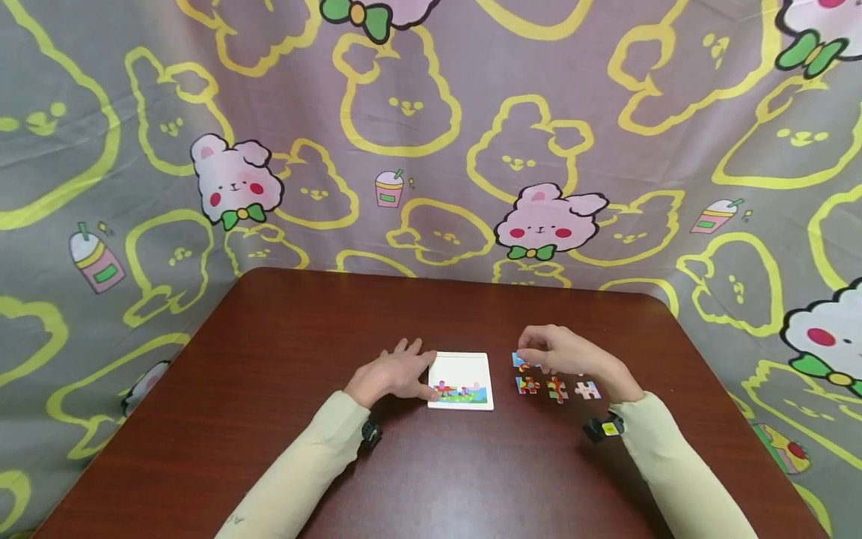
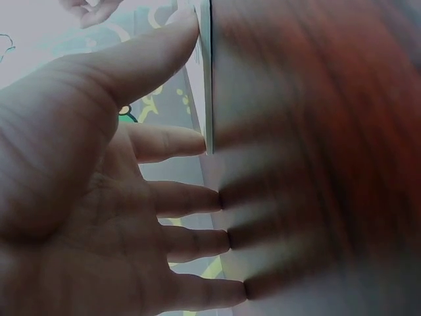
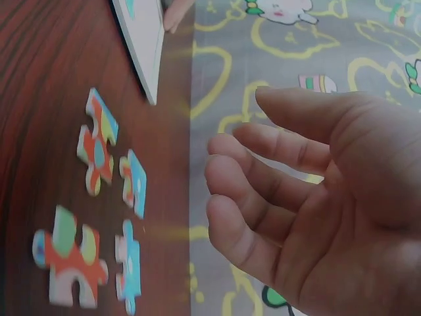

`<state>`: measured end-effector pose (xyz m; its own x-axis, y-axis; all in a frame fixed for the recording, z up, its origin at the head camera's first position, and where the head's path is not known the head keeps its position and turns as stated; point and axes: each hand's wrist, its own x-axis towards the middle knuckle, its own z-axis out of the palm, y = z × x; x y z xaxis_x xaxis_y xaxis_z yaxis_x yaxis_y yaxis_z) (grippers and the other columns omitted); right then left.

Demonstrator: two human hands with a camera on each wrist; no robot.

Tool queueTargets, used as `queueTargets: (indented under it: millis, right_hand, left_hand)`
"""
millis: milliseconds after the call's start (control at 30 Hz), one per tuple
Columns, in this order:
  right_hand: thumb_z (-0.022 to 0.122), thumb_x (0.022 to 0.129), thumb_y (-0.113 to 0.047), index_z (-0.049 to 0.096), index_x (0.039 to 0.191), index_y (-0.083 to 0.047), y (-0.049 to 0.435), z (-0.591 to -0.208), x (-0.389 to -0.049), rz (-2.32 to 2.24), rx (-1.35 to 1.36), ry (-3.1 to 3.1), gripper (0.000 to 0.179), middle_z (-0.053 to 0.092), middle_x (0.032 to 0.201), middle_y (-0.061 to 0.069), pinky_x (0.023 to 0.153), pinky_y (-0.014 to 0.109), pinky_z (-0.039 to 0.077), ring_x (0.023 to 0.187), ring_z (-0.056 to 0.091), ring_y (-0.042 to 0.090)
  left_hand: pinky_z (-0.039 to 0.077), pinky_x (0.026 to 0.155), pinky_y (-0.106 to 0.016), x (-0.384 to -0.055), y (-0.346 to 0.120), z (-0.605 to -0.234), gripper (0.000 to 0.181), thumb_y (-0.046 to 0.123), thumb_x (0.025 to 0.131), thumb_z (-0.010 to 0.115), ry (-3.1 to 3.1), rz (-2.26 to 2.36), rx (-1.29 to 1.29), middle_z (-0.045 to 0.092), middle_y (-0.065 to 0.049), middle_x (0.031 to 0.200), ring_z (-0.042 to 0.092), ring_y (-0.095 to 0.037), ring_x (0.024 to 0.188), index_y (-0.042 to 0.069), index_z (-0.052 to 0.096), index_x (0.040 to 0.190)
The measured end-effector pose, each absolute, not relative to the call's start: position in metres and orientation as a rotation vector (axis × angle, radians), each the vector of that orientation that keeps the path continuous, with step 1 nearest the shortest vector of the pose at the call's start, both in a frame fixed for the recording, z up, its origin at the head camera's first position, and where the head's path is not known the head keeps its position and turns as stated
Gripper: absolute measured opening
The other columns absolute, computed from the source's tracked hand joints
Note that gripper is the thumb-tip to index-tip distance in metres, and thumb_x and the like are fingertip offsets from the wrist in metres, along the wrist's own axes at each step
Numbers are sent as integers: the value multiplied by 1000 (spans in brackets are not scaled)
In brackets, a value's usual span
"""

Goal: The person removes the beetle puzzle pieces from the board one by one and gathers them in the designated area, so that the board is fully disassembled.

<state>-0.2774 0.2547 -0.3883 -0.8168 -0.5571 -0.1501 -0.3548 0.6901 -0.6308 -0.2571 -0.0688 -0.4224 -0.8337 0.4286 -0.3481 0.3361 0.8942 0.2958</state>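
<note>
A white square puzzle tray (image 1: 460, 367) lies on the table, its lower part filled with a colourful picture. My left hand (image 1: 396, 374) is spread flat at the tray's left side; in the left wrist view the thumb lies on its rim (image 2: 205, 85) and straight fingertips meet the tabletop. To the right, my right hand (image 1: 566, 350) hovers over loose jigsaw pieces. Its fingers are loosely bent with nothing between them. Below it in the right wrist view are an orange-and-blue piece (image 3: 99, 148), a small blue one (image 3: 135, 184), a multicoloured one (image 3: 74, 263) and another blue-edged one (image 3: 131, 266).
Several jigsaw pieces, among them a pale one (image 1: 587, 390), lie right of the tray. The dark red-brown table (image 1: 323, 322) extends to a patterned cloth backdrop (image 1: 431, 180) behind and at both sides. A black strap device (image 1: 604, 428) sits at the right wrist.
</note>
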Motion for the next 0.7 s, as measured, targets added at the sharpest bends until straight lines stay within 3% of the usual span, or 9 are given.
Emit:
queueTargets:
  millis: [433, 700]
  right_hand:
    - [63, 96, -26, 63, 102, -18, 208, -401, -279, -890, -825, 2505, 10, 69, 86, 14, 56, 31, 52, 65, 64, 30]
    - [65, 95, -24, 62, 110, -9, 188, -409, -280, -885, -897, 2462, 21, 70, 81, 13, 53, 31, 53, 60, 64, 32]
  left_hand:
    - [19, 116, -64, -257, -69, -419, 85, 55, 87, 66, 2635, 316, 560, 16, -17, 164, 9, -41, 152, 20, 30, 155]
    - [20, 117, -63, -256, -68, -419, 84, 56, 86, 67, 2646, 316, 548, 18, -16, 164, 11, -41, 152, 21, 33, 155]
